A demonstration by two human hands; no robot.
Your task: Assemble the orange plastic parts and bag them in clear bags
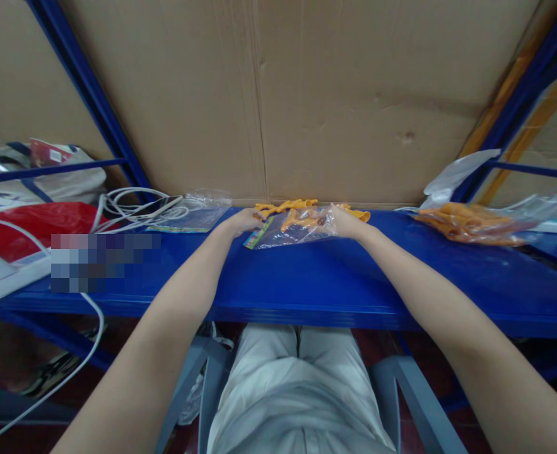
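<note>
A clear plastic bag [287, 236] with a colourful printed strip lies at the far side of the blue table, an orange piece [301, 219] showing in or through it. My left hand [246, 221] is closed at the bag's left end, beside the printed strip. At the opposite end, my right hand [344, 222] grips the plastic, its fingers partly hidden by the film. Just behind the bag lie more orange, wavy-looking pieces [285, 205], and another orange piece [359, 215] shows next to my right hand. What they are exactly is too small to tell.
On the left lie another clear bag [195, 211], coiled white cables [136, 205] and a red plastic bag [55, 221]. A bag of orange pieces [467, 224] rests on the right. Cardboard [306, 94] walls the back, between blue metal posts [89, 94].
</note>
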